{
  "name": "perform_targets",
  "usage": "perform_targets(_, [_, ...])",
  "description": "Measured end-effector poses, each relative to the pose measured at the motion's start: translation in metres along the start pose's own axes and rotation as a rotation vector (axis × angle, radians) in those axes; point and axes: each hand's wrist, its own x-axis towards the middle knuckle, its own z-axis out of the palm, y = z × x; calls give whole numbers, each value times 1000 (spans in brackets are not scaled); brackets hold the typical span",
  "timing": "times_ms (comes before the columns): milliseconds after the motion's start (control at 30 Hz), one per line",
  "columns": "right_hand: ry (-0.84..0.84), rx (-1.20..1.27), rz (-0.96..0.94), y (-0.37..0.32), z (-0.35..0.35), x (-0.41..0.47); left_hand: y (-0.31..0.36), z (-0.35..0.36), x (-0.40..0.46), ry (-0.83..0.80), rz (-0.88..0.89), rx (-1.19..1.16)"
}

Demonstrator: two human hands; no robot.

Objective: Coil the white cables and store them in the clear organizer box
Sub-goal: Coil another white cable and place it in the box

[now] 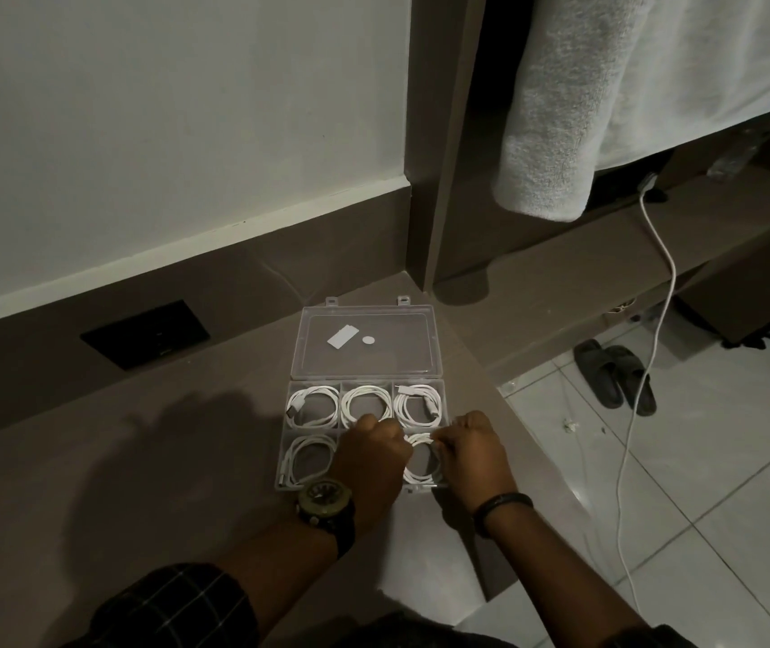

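Observation:
The clear organizer box (444,416) lies open on the brown ledge, its lid (369,341) folded back flat. Coiled white cables fill the three back compartments and the front left one (306,460). Another coiled white cable (420,463) sits in the front right compartment. My left hand (371,465) covers the front middle compartment, knuckles up, fingers curled down at the coil's left edge. My right hand (474,453) pinches the same coil on its right side. What lies under my left hand is hidden.
A long white cable (654,334) hangs from a plug under the shelf down to the tiled floor. Dark slippers (617,374) stand on the tiles at right. A grey towel (556,105) hangs above. A black wall socket (145,334) sits at left.

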Motion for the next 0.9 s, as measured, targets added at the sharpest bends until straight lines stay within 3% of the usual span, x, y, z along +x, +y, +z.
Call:
perform_targets(200, [-126,-66,-80,3,-14,7,1,6,9,175,19,-9])
perform_targets(400, [-47,-24,-46,-2,-10,10,7,-5,8,127,98,101])
perform_targets(600, [-3,181,101,-1,-13,5,0,-16,-8,143,99,-19])
perform_targets(700, [-3,251,161,2,-22,9,-22,-21,-6,69,-36,-174])
perform_targets(800, [20,222,136,-1,-34,18,-38,-30,-10,198,-117,-462])
perform_targets(900, [-69,169,74,-7,-39,28,-56,-36,-14,275,-244,-653])
